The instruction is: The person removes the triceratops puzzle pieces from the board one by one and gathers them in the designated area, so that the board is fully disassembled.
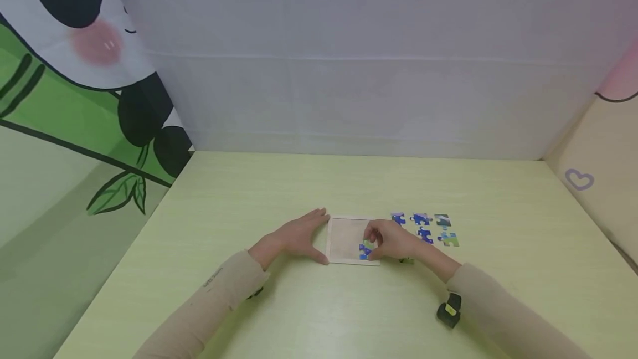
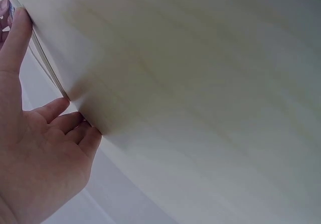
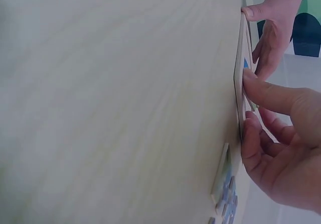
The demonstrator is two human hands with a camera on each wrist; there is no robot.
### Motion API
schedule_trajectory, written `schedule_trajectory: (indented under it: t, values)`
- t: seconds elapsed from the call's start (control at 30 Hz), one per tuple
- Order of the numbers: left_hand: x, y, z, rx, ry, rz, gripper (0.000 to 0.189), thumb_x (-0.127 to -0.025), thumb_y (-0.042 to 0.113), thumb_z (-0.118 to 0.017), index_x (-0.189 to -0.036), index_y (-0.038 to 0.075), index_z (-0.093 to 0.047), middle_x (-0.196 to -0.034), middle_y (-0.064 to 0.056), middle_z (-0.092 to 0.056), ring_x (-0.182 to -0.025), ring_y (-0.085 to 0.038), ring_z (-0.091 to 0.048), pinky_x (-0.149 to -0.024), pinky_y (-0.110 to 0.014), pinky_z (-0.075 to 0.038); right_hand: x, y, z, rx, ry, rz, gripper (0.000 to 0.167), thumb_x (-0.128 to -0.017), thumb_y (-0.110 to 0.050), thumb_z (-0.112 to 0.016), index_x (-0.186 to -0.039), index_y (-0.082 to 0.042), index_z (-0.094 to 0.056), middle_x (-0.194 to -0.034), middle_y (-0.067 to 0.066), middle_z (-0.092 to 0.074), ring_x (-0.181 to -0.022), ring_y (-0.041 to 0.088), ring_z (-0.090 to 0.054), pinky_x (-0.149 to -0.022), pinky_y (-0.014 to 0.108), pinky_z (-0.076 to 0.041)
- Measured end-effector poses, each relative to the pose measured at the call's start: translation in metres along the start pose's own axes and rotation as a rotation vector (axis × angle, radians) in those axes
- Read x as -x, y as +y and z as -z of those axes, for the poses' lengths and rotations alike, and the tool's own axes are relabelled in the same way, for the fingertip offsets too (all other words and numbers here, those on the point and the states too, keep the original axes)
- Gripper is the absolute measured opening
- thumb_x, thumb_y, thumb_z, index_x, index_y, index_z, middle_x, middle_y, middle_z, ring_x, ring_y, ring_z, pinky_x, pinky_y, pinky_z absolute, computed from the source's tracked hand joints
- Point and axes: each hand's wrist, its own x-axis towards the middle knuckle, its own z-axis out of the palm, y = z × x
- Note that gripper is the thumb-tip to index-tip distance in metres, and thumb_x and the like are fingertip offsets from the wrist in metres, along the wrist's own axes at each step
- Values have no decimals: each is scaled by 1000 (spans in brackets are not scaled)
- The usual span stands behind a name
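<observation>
A shallow wooden puzzle tray [image 1: 345, 240] lies on the table. My left hand [image 1: 301, 235] has its thumb and fingers spread along the tray's left edge; in the left wrist view the fingertips [image 2: 95, 132] rest at the tabletop. Over the tray's lower right corner, my right hand [image 1: 394, 239] pinches a jigsaw piece [image 1: 368, 244] with green on it. Blue on white jigsaw picture [image 1: 363, 255] shows in the corner just below its fingers. In the right wrist view the thumb [image 3: 256, 86] reaches over the tray rim, and part of the held piece is hidden.
Several loose jigsaw pieces lie right of the tray, among them a blue one [image 1: 421, 219], a grey-green one [image 1: 442, 220] and a green one [image 1: 450, 238]. Another piece [image 1: 406, 261] is partly covered by the right wrist. A pale wall [image 1: 349, 104] stands behind the table.
</observation>
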Motion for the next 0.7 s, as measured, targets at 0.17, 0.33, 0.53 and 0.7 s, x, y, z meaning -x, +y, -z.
schedule_trajectory:
  t: [0.17,0.33,0.53,0.7]
  values:
    - [0,0,0,-1,-3,6,102,-64,54,-75,-143,9,-27,-151,-6,-16,-139,-22,-12,-111,-39,-20,0,-4,-1,-24,26,-35,29,-69,-6,-77,-89,-7,-57,-78,1,-54,-70,14,-48,-59,21,-44]
    - [0,2,1,-1,-7,8,102,-64,53,-75,-143,9,-27,-151,-6,-16,-139,-21,-12,-111,-38,-19,1,-4,-1,-68,45,-28,28,-68,-3,-77,-87,-6,-56,-77,2,-55,-70,14,-50,-60,22,-46]
    - [-1,2,1,-5,-7,5,102,-65,53,-75,-143,9,-27,-151,-7,-16,-139,-22,-12,-111,-39,-20,2,1,1,-114,34,-3,22,-73,0,-72,-86,-5,-56,-78,2,-56,-69,14,-52,-59,23,-48]
    - [-1,0,0,-12,-13,9,102,-65,53,-74,-143,9,-26,-151,-6,-15,-139,-20,-11,-111,-38,-20,3,3,5,-137,24,9,15,-78,1,-67,-87,-6,-57,-79,2,-58,-69,14,-54,-59,23,-49]
